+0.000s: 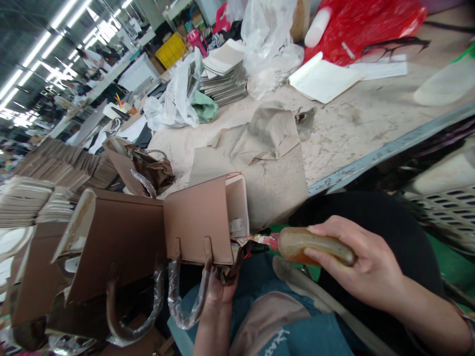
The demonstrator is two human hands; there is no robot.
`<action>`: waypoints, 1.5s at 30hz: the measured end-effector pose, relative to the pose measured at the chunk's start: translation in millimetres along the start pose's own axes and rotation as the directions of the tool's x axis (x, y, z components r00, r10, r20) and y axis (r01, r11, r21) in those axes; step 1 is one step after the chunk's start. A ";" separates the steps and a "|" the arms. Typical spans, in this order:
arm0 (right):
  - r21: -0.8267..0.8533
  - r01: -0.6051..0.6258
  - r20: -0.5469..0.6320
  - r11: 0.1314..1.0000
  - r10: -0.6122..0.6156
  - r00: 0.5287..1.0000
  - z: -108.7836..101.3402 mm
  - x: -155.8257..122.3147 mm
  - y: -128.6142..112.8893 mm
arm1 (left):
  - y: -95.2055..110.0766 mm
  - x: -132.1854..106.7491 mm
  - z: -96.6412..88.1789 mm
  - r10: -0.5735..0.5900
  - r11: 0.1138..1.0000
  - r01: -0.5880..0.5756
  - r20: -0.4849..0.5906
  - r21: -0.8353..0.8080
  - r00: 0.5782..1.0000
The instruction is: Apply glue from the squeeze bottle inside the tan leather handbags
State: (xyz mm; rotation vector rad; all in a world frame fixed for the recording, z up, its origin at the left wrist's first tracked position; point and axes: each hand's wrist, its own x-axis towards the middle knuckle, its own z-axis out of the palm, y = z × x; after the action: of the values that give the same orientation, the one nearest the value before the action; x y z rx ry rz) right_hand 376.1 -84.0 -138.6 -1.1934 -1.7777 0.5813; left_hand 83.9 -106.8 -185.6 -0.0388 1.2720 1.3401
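A small tan handbag [198,217] lies on its side at the table's near edge, its plastic-wrapped handle hanging down. My left hand [221,288] grips it from below, by the dark lining at its opening; the fingers are partly hidden. My right hand [356,252] is wrapped round a squeeze bottle of amber, glue-like liquid [297,243]. The bottle's crusted nozzle [264,240] points left, at the bag's open side edge; whether it touches is unclear. Beside this bag stands a larger brown handbag [118,242], its handle also wrapped in plastic.
Another bag with brown lining [128,170] and stacked brown panels [55,165] are at the left. A crumpled beige cloth [270,133] lies on the table [341,133]. Farther back are a stack of sheets [224,76], an open notebook [322,79], glasses [395,47] and a red plastic bag [367,24].
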 end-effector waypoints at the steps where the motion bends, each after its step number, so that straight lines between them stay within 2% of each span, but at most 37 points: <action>1: 0.017 0.006 0.005 1.000 -0.006 1.000 0.5 -0.3 -0.6 | 0.5 -0.7 1.3 -0.016 1.000 0.016 -0.010 -0.014 1.000; 13: 0.034 0.075 0.031 0.997 -0.076 0.997 -0.7 -0.2 -3.0 | 7.5 -4.6 6.2 -0.034 0.994 0.030 -0.043 -0.105 0.999; 18: -0.023 0.129 0.095 0.991 -0.126 0.987 -0.5 0.7 -4.1 | 7.0 -7.9 8.2 -0.003 0.996 -0.003 -0.072 -0.085 0.997; 23: 0.002 0.136 0.081 0.991 -0.136 0.987 -2.4 1.9 -4.5 | 9.2 -11.9 11.0 -0.005 0.999 -0.001 -0.118 -0.053 0.993; 28: 0.004 0.162 0.136 0.987 -0.161 0.978 -3.7 8.4 -0.7 | 17.1 -17.1 10.3 -0.019 1.000 0.019 -0.114 0.002 0.993; 34: 0.024 0.168 0.142 0.986 -0.170 0.975 -5.1 23.9 5.5 | 23.9 -29.6 28.4 -0.024 0.999 0.016 -0.246 -0.031 0.969; 39: 0.125 0.152 0.207 0.981 -0.175 0.963 -6.3 26.6 3.5 | 27.1 -33.6 31.3 -0.040 0.999 0.038 -0.215 -0.013 0.976; 42: 0.117 0.151 0.192 0.982 -0.172 0.966 -3.7 29.4 8.1 | 27.7 -34.2 27.0 -0.049 0.999 0.046 -0.231 -0.020 0.972; 45: 0.070 0.154 0.155 0.986 -0.164 0.974 1.3 36.4 18.3 | 28.3 -35.0 25.8 -0.037 0.999 0.039 -0.199 0.003 0.979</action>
State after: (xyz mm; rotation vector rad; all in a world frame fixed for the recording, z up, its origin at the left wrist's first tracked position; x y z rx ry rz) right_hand 378.7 -43.3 -138.2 -0.9770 -1.9580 0.6444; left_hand 89.8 -104.3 -134.1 -0.1961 1.4364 1.3240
